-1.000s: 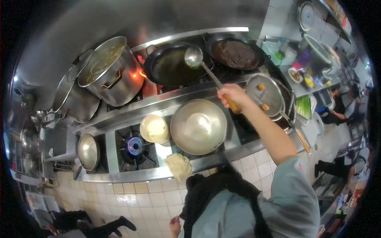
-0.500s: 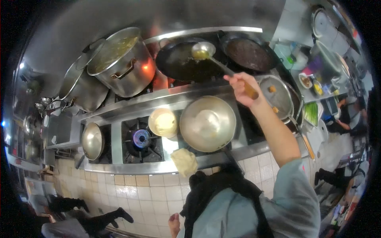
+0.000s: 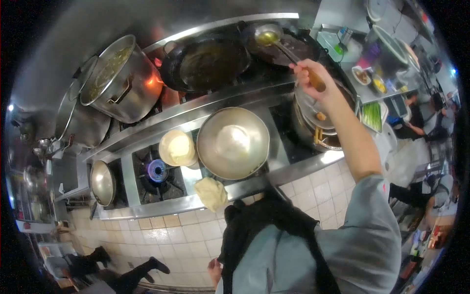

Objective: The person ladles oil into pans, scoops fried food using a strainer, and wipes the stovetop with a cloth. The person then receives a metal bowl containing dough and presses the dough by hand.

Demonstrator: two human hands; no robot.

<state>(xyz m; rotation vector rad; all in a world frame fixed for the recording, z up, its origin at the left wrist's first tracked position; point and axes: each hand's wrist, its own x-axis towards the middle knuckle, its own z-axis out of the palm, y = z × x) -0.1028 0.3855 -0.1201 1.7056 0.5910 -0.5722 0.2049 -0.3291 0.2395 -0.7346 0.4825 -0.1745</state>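
The right hand (image 3: 312, 81) is gripping a ladle (image 3: 269, 32); holding its liquid (image 3: 268, 38) level should prevent spills. I cannot tell the left hand's (image 3: 214, 270) grip.

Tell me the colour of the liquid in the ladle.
The liquid in the ladle is yellow; it shows best in the head view.

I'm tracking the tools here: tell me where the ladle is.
In the head view, the ladle is above and right of centre, in the right hand, its bowl over the rear right dark wok.
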